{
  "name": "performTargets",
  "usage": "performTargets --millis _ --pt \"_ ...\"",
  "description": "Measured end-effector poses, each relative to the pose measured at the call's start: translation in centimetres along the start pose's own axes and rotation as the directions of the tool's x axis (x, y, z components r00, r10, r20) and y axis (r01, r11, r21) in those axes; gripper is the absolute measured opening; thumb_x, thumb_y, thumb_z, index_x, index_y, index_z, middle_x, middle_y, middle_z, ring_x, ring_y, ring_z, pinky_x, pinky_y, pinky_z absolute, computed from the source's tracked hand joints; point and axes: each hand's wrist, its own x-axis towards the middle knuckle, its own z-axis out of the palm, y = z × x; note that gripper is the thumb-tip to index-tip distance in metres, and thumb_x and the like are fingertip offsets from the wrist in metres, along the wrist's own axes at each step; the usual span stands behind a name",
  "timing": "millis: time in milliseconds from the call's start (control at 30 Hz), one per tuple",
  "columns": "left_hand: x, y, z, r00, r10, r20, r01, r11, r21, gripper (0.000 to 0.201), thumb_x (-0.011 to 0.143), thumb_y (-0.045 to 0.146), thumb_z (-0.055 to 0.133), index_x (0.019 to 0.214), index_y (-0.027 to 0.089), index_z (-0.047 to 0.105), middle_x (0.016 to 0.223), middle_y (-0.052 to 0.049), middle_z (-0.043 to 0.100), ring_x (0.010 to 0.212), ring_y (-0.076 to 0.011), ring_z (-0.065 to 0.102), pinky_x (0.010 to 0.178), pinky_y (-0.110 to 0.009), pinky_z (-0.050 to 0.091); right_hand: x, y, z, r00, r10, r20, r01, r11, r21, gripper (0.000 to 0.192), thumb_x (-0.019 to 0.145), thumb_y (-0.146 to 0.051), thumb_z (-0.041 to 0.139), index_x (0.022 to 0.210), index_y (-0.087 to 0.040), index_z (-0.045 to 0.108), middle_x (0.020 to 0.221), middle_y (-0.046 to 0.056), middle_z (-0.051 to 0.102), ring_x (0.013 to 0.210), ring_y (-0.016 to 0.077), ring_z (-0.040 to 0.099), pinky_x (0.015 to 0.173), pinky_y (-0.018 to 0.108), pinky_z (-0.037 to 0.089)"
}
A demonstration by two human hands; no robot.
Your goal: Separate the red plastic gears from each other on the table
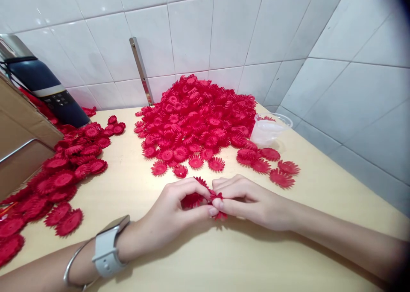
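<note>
Here, fingers [214, 210] of left hand [173, 215] and right hand [253, 200] pinch a red flower piece [215, 198] low over the counter [134, 189]; big heap [195, 117] beyond looks unworked; flatter spread [64, 172] at left, likely done; clear cup [269, 127] beside heap.

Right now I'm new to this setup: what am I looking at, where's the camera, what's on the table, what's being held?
There is no machine here: a person works with two bare hands. The single picture comes from a camera on their head, looking forward and down. The left hand, with a grey watch and a bangle on its wrist, and the right hand meet over a pale wooden table and pinch small red flower-shaped pieces between the fingertips. Behind them lies a big heap of the same red pieces, with a flatter spread on the left. A clear plastic cup lies beside the heap; a dark flask leans against the tiled wall.
</note>
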Motion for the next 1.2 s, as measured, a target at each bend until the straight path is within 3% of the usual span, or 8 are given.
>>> performTargets --millis 200,567,733,867,967,1033,1200 --pt "0.0 0.1 -0.2 1.0 0.018 0.008 -0.018 1.0 -0.005 0.01 0.079 0.019 0.053 0.071 0.015 0.059 0.074 0.001 0.057 0.071 -0.0097 0.052 0.066 -0.019 0.04 -0.2 -0.1 0.0 0.998 0.016 0.069 -0.017 1.0 0.01 0.031 0.088 -0.021 0.037 0.063 -0.013 0.054 0.069 0.001 0.048 0.069 0.0108 0.047 0.067 0.023 0.039" --pt "0.2 0.3 0.3 0.99 -0.086 -0.114 0.07 0.989 -0.13 0.012 0.078 0.015 0.053 0.067 0.017 0.057 0.067 0.003 0.054 0.066 -0.0091 0.048 0.061 -0.019 0.036 -0.1 0.0 0.2 0.973 0.191 -0.132 -0.17 0.974 0.153 0.029 0.07 -0.017 0.039 0.042 -0.015 0.045 0.046 -0.001 0.043 0.046 0.0092 0.04 0.047 0.023 0.031" --pt "0.3 0.1 0.2 0.974 -0.156 -0.166 0.124 0.975 -0.185 0.013 0.079 0.023 0.051 0.069 0.016 0.055 0.069 0.002 0.053 0.067 -0.0106 0.046 0.062 -0.021 0.036 -0.4 0.2 0.1 0.924 0.281 -0.258 -0.222 0.946 0.234 0.028 0.066 -0.021 0.04 0.038 -0.017 0.04 0.037 -0.002 0.038 0.04 0.0083 0.034 0.041 0.023 0.025" --pt "0.4 0.1 0.2 0.969 -0.184 -0.164 0.138 0.957 -0.257 0.014 0.079 0.025 0.051 0.068 0.016 0.053 0.069 0.001 0.053 0.066 -0.0108 0.046 0.061 -0.022 0.036 -0.7 0.7 0.1 0.913 0.269 -0.308 -0.187 0.944 0.271 0.028 0.065 -0.018 0.042 0.038 -0.018 0.037 0.037 -0.003 0.035 0.04 0.0078 0.03 0.04 0.024 0.022" --pt "0.5 0.2 0.0 0.934 -0.244 -0.262 0.154 0.934 -0.321 0.014 0.079 0.024 0.051 0.067 0.016 0.052 0.062 0.003 0.049 0.057 -0.0087 0.043 0.054 -0.021 0.033 -0.7 1.4 0.1 0.819 0.272 -0.505 -0.109 0.938 0.33 0.031 0.064 -0.017 0.042 0.037 -0.019 0.029 0.036 -0.005 0.027 0.038 0.0069 0.023 0.039 0.024 0.017" --pt "0.6 0.1 -0.3 0.904 -0.269 -0.332 0.155 0.931 -0.332 0.014 0.078 0.024 0.052 0.067 0.016 0.052 0.055 0.005 0.044 0.05 -0.0073 0.037 0.049 -0.021 0.029 -0.7 1.5 0.1 0.766 0.294 -0.572 -0.104 0.935 0.34 0.032 0.066 -0.019 0.043 0.037 -0.019 0.029 0.036 -0.005 0.027 0.038 0.0068 0.022 0.038 0.024 0.016" --pt "0.9 -0.2 -0.5 0.91 -0.287 -0.299 0.161 0.91 -0.383 0.02 0.078 0.028 0.052 0.064 0.015 0.048 0.05 0.006 0.037 0.045 -0.0064 0.03 0.045 -0.021 0.022 -0.4 0.8 0.2 0.8 0.326 -0.503 -0.188 0.933 0.306 0.032 0.071 -0.025 0.044 0.041 -0.018 0.036 0.041 -0.004 0.035 0.04 0.007 0.029 0.038 0.023 0.02"
